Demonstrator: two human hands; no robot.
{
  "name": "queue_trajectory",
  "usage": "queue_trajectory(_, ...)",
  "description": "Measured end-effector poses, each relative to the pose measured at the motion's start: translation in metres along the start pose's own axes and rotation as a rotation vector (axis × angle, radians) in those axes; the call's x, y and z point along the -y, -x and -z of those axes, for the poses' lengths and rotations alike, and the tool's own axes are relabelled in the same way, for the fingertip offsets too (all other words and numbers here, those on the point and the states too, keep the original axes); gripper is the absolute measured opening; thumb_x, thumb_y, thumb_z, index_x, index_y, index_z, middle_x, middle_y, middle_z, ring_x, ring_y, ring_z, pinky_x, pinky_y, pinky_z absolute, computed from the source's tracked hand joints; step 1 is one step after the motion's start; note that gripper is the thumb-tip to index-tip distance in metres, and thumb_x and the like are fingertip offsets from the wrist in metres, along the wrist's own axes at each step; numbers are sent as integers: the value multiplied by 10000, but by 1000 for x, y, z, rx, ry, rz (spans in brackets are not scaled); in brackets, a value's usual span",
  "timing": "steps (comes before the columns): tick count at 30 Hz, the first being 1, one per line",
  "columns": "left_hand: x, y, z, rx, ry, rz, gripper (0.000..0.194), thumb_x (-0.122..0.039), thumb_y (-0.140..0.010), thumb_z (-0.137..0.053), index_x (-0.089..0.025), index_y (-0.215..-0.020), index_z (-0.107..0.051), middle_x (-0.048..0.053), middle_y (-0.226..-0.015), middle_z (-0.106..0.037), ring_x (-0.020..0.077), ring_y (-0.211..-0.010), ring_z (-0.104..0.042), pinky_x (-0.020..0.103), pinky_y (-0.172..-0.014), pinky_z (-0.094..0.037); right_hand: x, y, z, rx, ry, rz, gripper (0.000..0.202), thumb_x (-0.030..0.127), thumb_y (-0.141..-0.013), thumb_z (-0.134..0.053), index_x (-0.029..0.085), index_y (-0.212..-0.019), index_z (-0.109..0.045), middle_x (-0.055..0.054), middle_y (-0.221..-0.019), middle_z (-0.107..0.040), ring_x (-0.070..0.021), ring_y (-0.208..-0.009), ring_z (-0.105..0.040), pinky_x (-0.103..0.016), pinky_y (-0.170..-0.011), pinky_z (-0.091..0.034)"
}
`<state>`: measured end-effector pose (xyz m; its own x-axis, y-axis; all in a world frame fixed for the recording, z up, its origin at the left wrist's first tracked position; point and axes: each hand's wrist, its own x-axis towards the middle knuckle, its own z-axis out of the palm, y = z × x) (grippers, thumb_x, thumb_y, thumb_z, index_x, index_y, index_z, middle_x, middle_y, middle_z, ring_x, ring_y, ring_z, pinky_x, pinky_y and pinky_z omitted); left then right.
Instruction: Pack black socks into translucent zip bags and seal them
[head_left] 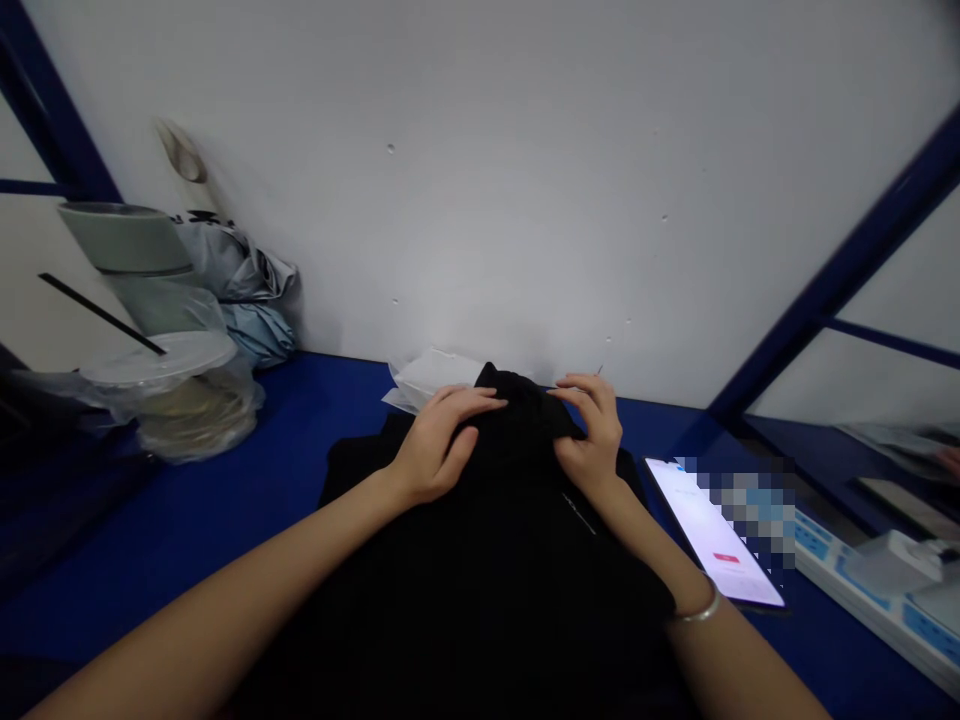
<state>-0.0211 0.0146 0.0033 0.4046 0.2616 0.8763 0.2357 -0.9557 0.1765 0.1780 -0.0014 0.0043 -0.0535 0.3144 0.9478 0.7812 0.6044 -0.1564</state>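
Note:
A black garment [480, 590] with a small pale line of lettering lies before me, its bunched upper part [525, 400] standing up between my hands. My left hand [442, 440] rests on the left side of this bunch, fingers stretched out and thumb apart. On the other side, my right hand [596, 430] has bent fingers around the fabric, with a fold of it between fingers and thumb. A bangle [701, 605] circles my right wrist. The fabric hides the lower part of the bunch and whatever is under it.
White sheets [435, 375] lie behind the garment on the blue table [300, 400], against a pale wall [525, 180]. At left stand a lidded cup with a black straw [195, 410], a greenish cylinder [135, 250] and folded umbrellas [259, 335]. A lit phone [712, 530] and a power strip [847, 590] lie at right.

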Motion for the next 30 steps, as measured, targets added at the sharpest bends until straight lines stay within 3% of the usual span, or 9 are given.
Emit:
queue_trajectory(4,3,-2,-1,-2,-75,166,256,-210,-800,-480,-191,-1054,-467,87,-1108,-565,234,-1162,-422,451,-957,-353,-2,-2,-1,-63,-64,-82,194,124,-678,-459,239,-792,-566,-35,-854,-560,-212,-848,-539,-418,-789,-418)
queue_trajectory(8,2,-2,-6,99,-61,265,598,-336,-693,-639,-202,-1204,-359,120,-1221,-455,265,-1179,-395,460,-958,-367,-2,-2,-1,-71,-146,-155,164,142,-688,-433,226,-776,-544,-35,-834,-568,-207,-827,-545,-415,-772,-425)
queue_trajectory(12,1,0,-11,173,14,255,308,-192,-764,-545,-209,-1065,-483,95,-1152,-476,207,-1048,-509,379,-864,-456,-3,-2,0,-79,-139,-172,130,159,-700,-428,223,-749,-530,-37,-828,-567,-206,-819,-548,-418,-764,-436)
queue_trajectory(14,1,1,-11,118,6,211,202,-107,-787,-474,-194,-958,-538,83,-1082,-514,177,-984,-541,333,-819,-478,-5,-3,1,-124,-84,-188,128,160,-713,-424,224,-757,-526,-40,-836,-560,-207,-831,-543,-418,-764,-438)
queue_trajectory(19,-4,-6,-1,-167,-97,72,230,-53,-787,-462,-196,-916,-588,63,-1068,-552,131,-860,-581,276,-722,-509,-4,-7,5,-284,-47,-242,137,149,-743,-421,221,-801,-522,-44,-841,-534,-199,-850,-528,-391,-766,-438)
queue_trajectory(22,-12,-12,8,-279,-179,8,241,-41,-769,-493,-205,-907,-604,42,-1027,-584,126,-843,-592,253,-695,-514,-2,-10,7,-286,-84,-278,134,159,-763,-416,219,-814,-525,-40,-830,-525,-187,-827,-528,-369,-748,-444)
queue_trajectory(24,-15,-16,14,-353,-266,-29,244,-25,-752,-512,-206,-883,-611,24,-948,-615,120,-814,-599,238,-682,-510,-3,-12,7,-192,-140,-274,127,169,-755,-433,220,-810,-536,-34,-822,-532,-181,-822,-534,-361,-749,-449)
queue_trajectory(27,-11,-17,21,-428,-384,-87,268,-16,-750,-503,-215,-894,-610,14,-898,-632,118,-805,-602,233,-681,-506,-7,-14,8,221,-315,-229,130,227,-738,-505,227,-850,-572,-28,-894,-571,-179,-882,-550,-357,-811,-446)
queue_trajectory(30,0,-12,23,-312,-443,-224,296,-19,-765,-475,-218,-944,-602,39,-947,-629,126,-811,-599,242,-667,-506,-11,-15,9,582,-497,-228,347,414,-759,-513,239,-1057,-542,-51,-1121,-539,-198,-1048,-513,-360,-898,-417)
